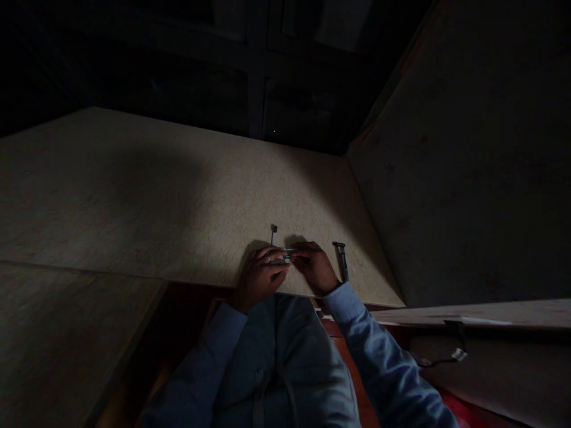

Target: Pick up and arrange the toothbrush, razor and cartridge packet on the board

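My left hand point(262, 274) and my right hand point(314, 265) meet just above the table's near edge. Between their fingertips is a small light-and-teal piece point(287, 258), too small and dark to name. Fingers of both hands are pinched on it, and a ring shows on a left finger. Just beyond my left fingers lies a thin pale stick-like thing with a dark square end point(273, 229), its near part hidden by the hand. To the right of my right hand rests a dark T-shaped tool point(342, 260), with a crossbar at its far end.
The pale, stone-patterned tabletop point(187, 220) stretches away to the left and ahead. A tall grey panel point(468, 178) rises along its right side. Dark window-like frames point(256, 89) stand at the back. A black cable point(446, 359) with a white tag lies at lower right.
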Action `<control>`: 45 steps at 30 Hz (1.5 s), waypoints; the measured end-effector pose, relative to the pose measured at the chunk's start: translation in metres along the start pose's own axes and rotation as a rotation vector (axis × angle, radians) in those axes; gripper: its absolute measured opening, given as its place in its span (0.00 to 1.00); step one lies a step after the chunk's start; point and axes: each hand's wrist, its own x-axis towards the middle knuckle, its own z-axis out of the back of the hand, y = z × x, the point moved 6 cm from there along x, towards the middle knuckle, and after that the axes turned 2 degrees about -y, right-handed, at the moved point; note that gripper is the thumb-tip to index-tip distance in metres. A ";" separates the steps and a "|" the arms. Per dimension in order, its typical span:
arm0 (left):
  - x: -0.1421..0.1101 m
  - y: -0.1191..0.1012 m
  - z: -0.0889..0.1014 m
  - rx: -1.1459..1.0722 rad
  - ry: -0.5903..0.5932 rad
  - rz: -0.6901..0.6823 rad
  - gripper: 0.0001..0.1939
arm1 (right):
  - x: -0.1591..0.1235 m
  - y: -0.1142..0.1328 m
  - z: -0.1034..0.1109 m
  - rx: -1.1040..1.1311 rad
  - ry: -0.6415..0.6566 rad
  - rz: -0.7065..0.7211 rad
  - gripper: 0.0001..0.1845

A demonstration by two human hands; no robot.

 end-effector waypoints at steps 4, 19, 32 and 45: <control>-0.001 0.001 -0.002 0.021 0.001 0.003 0.11 | -0.003 0.004 0.000 -0.007 -0.028 -0.012 0.08; -0.001 0.002 -0.001 0.005 -0.049 0.005 0.11 | 0.003 0.004 -0.006 0.035 -0.058 -0.130 0.11; -0.002 0.007 0.001 -0.055 -0.128 -0.008 0.11 | -0.038 -0.008 0.065 0.010 -0.340 -0.203 0.13; -0.002 0.011 0.003 -0.073 -0.159 -0.003 0.13 | -0.072 -0.056 0.085 -0.144 -0.275 -0.548 0.14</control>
